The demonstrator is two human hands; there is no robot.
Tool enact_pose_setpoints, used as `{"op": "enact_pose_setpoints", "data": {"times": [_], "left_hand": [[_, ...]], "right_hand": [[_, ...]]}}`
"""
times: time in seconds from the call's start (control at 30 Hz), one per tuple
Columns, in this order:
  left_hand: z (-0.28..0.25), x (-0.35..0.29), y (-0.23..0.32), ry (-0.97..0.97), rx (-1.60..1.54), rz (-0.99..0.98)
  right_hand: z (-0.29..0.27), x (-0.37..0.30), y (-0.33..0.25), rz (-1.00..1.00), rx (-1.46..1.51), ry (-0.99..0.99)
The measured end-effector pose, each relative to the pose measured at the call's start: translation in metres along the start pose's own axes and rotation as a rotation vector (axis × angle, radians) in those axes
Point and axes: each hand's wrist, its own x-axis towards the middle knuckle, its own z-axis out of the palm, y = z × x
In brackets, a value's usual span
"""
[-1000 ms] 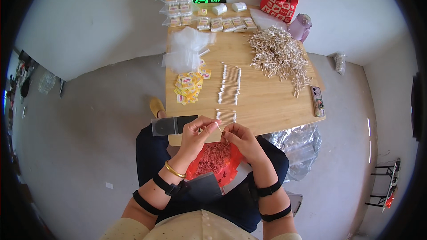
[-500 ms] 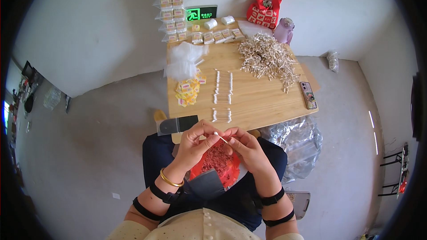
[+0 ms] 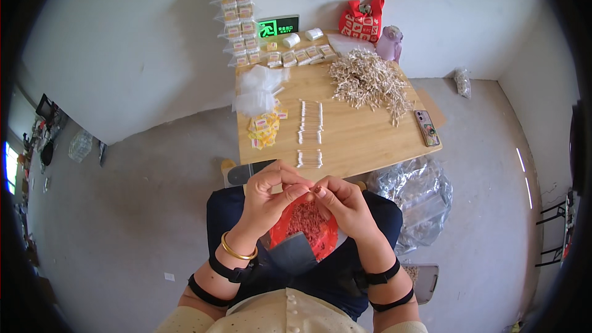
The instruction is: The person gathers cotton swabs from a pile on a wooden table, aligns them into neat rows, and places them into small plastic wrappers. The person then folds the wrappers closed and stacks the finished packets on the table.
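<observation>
Filled packs stand stacked, and two swab rows lie on the desk; a big loose heap remains — labels and clear bags too. The left hand and right hand meet at the fingertips above the red bag — whether gripping a swab, I cannot tell.

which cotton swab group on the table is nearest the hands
The short row of swabs, directly ahead of them; the longer row lies just beyond it, and the jumbled heap sits farther off, rightward.
</observation>
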Motion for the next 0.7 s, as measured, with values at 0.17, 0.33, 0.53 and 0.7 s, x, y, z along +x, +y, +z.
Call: {"op": "enact_pose_setpoints", "data": {"times": [0.17, 0.33, 0.53, 0.7], "left_hand": [[-0.011, -0.012, -0.028, -0.071, 0.682, -0.021], [-0.025, -0.048, -0.088, -0.377, 0.872, -0.220], [-0.035, -0.070, -0.125, -0.662, 0.967, -0.488], [-0.040, -0.059, -0.144, -0.619, 0.894, -0.424]], "right_hand": [[-0.009, -0.001, 0.030, 0.105, -0.293, 0.063], [-0.033, -0.010, 0.096, 0.387, -0.573, 0.038], [-0.062, -0.017, 0.195, 0.063, -1.194, 0.158], [-0.077, 0.041, 0.164, -0.101, -1.190, 0.298]]}}
